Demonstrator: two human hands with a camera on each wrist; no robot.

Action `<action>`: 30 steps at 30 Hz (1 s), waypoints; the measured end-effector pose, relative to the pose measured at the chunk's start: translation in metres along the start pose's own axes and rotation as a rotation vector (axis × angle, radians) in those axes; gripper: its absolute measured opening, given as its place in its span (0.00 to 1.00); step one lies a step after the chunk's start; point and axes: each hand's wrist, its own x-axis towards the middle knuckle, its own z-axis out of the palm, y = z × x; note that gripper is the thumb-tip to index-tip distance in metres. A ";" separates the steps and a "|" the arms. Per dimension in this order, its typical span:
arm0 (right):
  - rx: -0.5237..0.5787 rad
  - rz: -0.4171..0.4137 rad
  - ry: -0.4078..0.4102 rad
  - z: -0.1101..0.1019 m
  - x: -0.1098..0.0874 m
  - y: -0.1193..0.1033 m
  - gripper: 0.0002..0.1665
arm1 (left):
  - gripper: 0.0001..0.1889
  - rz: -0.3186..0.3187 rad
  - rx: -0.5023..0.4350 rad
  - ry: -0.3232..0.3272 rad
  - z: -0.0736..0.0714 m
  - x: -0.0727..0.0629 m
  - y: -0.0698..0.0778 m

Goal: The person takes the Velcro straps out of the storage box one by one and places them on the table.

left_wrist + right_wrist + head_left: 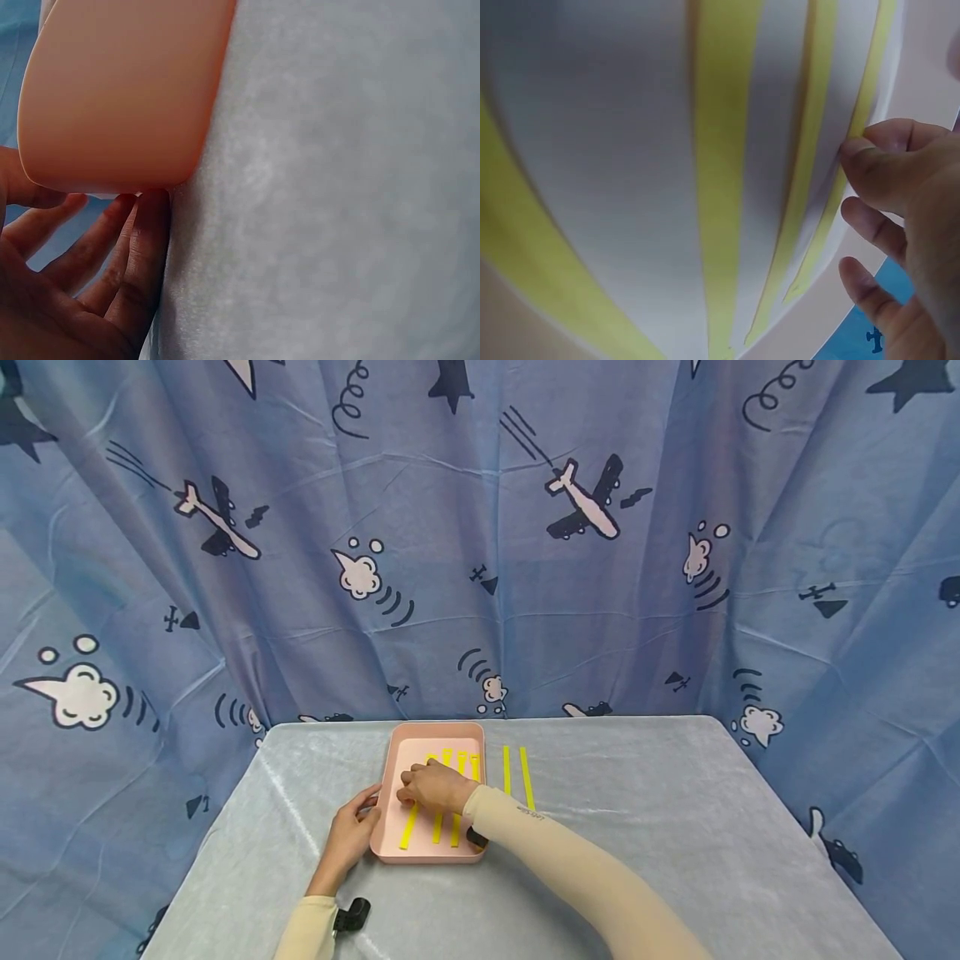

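A shallow pink tray (pixel 430 858) stands on the table with several thin yellow strips (pixel 437 828) lying lengthwise in it. Some have small wider heads at the far end. My right hand (pixel 435 787) is over the tray, its thumb and forefinger pinching one yellow strip (pixel 866 82) near the tray's side; the other fingers are spread. At the tray's left side, my left hand (pixel 351 835) touches the outer wall with loosely extended fingers (pixel 142 247). The right hand and forearm hide parts of the strips in the head view.
Two more yellow strips (pixel 527 777) lie just right of the tray, their near ends partly hidden by the right sleeve (pixel 570 860). A grey cloth covers the table (pixel 675 827). Behind hangs a blue patterned curtain (pixel 450 527).
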 end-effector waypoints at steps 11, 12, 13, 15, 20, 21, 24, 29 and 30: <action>-0.069 -0.028 0.026 -0.001 -0.003 -0.002 0.10 | 0.23 0.012 0.000 0.000 0.002 0.000 0.001; -0.078 -0.031 0.028 -0.002 -0.003 -0.002 0.10 | 0.23 0.012 -0.003 -0.002 0.002 0.000 0.001; -0.086 -0.034 0.031 -0.002 -0.003 -0.002 0.10 | 0.23 0.012 -0.004 -0.004 0.002 0.000 0.002; -0.095 -0.035 0.038 -0.004 -0.004 -0.002 0.10 | 0.23 0.013 -0.006 -0.006 0.002 0.000 0.002; -0.117 -0.035 0.070 -0.009 -0.005 -0.002 0.10 | 0.23 0.019 -0.002 -0.002 0.001 0.000 0.002; -0.122 -0.036 0.082 -0.010 -0.006 -0.001 0.10 | 0.23 0.021 -0.002 0.000 0.001 0.000 0.002; -0.121 -0.031 0.119 -0.016 -0.009 0.000 0.09 | 0.23 0.024 0.000 0.004 0.000 0.000 0.003; -0.082 -0.011 0.153 -0.026 -0.015 0.002 0.09 | 0.24 0.021 0.007 0.001 0.000 -0.002 0.003; -0.074 -0.009 0.156 -0.028 -0.017 0.002 0.09 | 0.24 0.019 0.009 0.001 0.000 -0.002 0.003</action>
